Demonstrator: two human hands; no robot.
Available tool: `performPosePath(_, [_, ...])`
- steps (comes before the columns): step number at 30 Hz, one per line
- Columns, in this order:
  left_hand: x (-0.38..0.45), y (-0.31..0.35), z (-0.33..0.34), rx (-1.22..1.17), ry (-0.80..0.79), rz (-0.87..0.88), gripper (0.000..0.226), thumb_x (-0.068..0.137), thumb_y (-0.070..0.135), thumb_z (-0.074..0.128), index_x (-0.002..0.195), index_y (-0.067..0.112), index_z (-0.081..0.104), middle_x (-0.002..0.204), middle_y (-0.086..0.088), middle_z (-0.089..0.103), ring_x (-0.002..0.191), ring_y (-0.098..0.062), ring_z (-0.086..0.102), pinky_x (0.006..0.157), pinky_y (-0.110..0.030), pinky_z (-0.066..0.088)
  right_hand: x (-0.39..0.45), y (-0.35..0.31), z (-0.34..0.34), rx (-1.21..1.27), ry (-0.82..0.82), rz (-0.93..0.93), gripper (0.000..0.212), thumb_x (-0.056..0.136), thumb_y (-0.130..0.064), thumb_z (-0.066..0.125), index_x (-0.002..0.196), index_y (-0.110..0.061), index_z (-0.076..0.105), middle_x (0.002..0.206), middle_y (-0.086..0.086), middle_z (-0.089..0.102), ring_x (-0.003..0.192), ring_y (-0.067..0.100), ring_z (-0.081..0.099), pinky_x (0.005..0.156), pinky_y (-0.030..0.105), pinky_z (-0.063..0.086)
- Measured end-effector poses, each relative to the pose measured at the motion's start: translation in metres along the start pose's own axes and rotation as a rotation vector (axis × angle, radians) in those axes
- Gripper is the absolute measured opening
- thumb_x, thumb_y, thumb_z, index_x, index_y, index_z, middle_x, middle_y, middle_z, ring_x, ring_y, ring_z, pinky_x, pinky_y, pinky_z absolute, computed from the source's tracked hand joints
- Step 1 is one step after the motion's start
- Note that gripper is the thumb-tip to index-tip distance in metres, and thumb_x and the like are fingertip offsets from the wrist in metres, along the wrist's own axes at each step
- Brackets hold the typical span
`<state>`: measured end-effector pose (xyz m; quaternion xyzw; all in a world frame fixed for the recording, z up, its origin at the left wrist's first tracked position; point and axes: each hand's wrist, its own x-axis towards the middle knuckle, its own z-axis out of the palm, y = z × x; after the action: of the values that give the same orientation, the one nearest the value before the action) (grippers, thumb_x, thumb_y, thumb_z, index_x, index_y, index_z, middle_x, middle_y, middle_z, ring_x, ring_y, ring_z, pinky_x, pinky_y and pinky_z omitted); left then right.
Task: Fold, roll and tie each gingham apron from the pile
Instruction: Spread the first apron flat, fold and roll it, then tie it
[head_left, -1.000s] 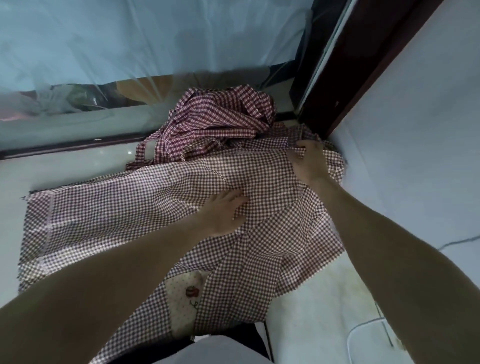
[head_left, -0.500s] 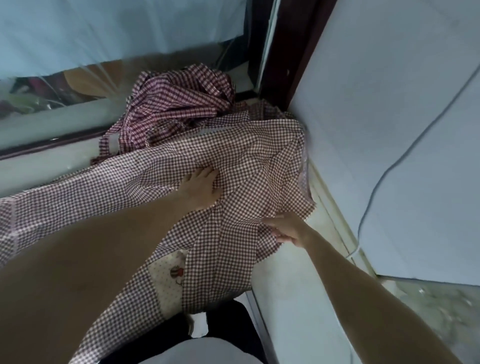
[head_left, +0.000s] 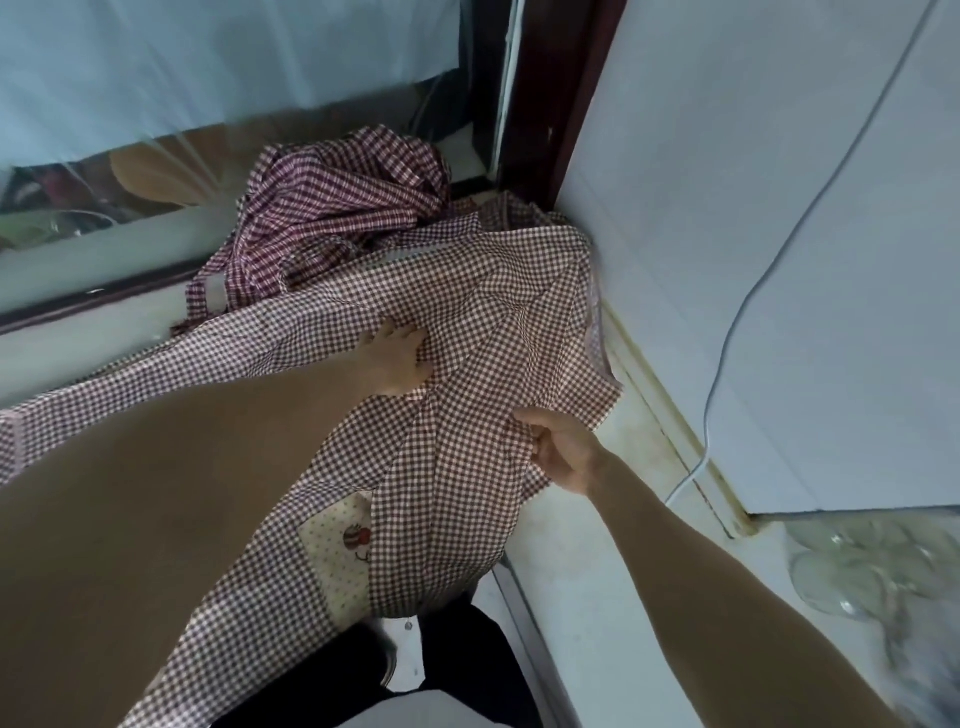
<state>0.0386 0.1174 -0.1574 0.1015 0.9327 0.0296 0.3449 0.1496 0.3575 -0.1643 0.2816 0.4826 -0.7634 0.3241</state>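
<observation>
Gingham apron (head_left: 498, 332): spread on pale floor (head_left: 587, 582), centre frame. Left hand (head_left: 397, 364): fingers flat, pressing cloth at its middle. Right hand (head_left: 563, 449): fingers pinching apron edge at 4 o'clock. Apron pile (head_left: 332, 208): 11 o'clock. White wall (head_left: 727, 208): 2 o'clock, white cable (head_left: 727, 332) on it.

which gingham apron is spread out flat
The lighter apron under both hands, with the cream patch; the darker pile behind it lies crumpled.

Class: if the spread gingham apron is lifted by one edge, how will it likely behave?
The apron probably droops limply: it creases where the right hand pinches it. It seems light and thin. It may slide unless the left hand pins it.
</observation>
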Motion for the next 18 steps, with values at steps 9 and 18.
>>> performPosePath(9, [0.009, -0.013, -0.008, -0.120, -0.036, 0.057, 0.068, 0.097, 0.053, 0.041, 0.156, 0.024, 0.022, 0.163, -0.002, 0.018, 0.150, -0.026, 0.014, 0.122, -0.049, 0.014, -0.010, -0.024, 0.040, -0.208, -0.251, 0.098, 0.065, 0.087, -0.001, 0.065, 0.145, -0.012, 0.039, 0.143, 0.008, 0.053, 0.130, 0.029, 0.052, 0.114, 0.054, 0.036])
performPosePath(18, [-0.041, -0.009, -0.056, -0.470, 0.462, 0.002, 0.033, 0.100, 0.026, 0.045, 0.115, 0.005, 0.064, 0.123, -0.013, 0.062, 0.116, -0.031, 0.056, 0.094, -0.035, 0.044, 0.035, -0.061, 0.108, -0.077, -0.303, 0.016, 0.059, 0.092, -0.007, 0.055, 0.148, -0.017, 0.043, 0.142, 0.006, 0.056, 0.126, 0.027, 0.058, 0.109, 0.055, 0.042])
